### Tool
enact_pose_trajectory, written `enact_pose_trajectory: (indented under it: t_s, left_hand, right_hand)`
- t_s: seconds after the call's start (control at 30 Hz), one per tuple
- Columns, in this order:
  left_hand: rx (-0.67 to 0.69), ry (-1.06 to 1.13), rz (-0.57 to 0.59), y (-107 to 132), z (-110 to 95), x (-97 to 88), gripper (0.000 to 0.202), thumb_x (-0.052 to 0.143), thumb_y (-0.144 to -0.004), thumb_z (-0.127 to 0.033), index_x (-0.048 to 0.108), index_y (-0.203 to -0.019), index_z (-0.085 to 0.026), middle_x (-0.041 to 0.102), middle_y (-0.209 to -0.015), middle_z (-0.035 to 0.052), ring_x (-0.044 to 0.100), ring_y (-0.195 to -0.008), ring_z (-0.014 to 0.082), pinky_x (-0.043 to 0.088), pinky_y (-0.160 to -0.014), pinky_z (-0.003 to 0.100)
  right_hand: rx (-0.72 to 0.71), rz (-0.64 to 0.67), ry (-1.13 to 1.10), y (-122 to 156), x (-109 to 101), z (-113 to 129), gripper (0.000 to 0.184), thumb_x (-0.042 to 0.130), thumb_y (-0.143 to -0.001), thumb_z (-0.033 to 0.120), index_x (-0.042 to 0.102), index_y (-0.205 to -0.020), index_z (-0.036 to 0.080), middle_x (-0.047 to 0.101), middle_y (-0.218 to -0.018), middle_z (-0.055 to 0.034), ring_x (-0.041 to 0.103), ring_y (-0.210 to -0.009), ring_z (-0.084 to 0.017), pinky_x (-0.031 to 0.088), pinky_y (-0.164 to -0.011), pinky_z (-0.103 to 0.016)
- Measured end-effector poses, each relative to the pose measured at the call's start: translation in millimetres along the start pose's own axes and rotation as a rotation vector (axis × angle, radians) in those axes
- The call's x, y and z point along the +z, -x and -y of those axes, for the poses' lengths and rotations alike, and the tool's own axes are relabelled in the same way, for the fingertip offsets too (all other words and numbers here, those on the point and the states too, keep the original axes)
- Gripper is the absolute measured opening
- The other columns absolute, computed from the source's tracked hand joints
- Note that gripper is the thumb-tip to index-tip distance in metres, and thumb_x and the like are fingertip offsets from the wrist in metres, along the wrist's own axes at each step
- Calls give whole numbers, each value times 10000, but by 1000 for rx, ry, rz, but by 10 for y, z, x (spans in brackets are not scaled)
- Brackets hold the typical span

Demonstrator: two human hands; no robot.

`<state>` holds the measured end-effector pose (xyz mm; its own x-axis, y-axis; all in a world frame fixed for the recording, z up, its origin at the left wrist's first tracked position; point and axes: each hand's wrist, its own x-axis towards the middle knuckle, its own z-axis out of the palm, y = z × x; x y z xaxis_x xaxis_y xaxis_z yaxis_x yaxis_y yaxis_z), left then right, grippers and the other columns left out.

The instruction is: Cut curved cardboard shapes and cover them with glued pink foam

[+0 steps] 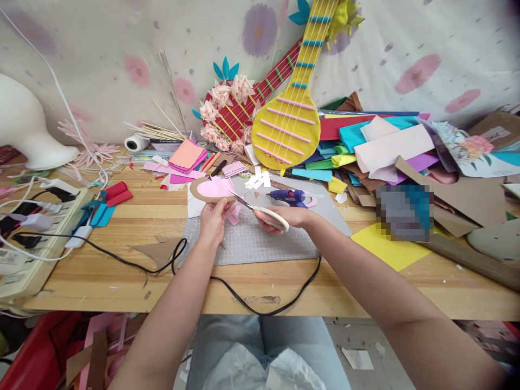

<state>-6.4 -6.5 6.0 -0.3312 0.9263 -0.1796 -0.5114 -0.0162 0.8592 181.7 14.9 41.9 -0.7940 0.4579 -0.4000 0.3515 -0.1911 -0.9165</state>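
My left hand (214, 219) pinches the lower edge of a rounded brown cardboard piece (196, 190) with pink paper (214, 187) lying over its middle. In my right hand (280, 218) is a pair of scissors (276, 218) with cream handles, its blades pointing left at the right edge of the pink paper. Whether the blades have the paper between them I cannot tell. Pink scraps (234, 215) lie on the grey cutting mat (260, 246) just under the work. Behind my right hand, a blue glue gun (287, 196) rests on the mat.
A yellow paper lute (286, 127) and a red one (233, 116) lean on the wall. Coloured paper and cardboard (394, 143) pile up at right. A power strip (44, 238) stands at left; a black cord (264, 312) loops along the table's front.
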Motion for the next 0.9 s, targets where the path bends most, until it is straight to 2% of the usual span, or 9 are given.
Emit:
enact_pose_trajectory:
  t_s: [0.27,0.43,0.67,0.9]
  left_hand:
    - [3,-2,-17,-5,6,8,128,666,-669,-164,584,-762,-134,688,-763,55,660,-728,129,508,-778,295]
    - [-26,19,-45,12,-9,28,94,649,-682,-132,589,-753,-132,684,-721,38,652,-689,105,512,-765,264]
    - [-12,16,-29,-1,-2,16,106,662,-684,-143,598,-768,-132,688,-735,44,661,-730,123,504,-817,296]
    - [-18,61,-38,-13,8,14,45,609,-716,-90,600,-748,-121,683,-702,28,651,-678,98,510,-779,263]
  right_hand:
    - [-3,-15,26,4,5,14,474,555,-738,613,364,-667,184,349,-529,72,338,-419,-44,242,-409,-211]
    - [5,-12,39,-2,-1,-1,475,562,-726,621,372,-710,186,355,-537,74,347,-424,-49,239,-409,-215]
    - [5,-18,25,-9,7,12,467,566,-733,602,358,-697,185,356,-543,75,340,-425,-41,246,-412,-211]
    - [15,-55,15,10,22,50,479,607,-702,593,353,-700,187,340,-531,85,319,-418,-32,238,-402,-193]
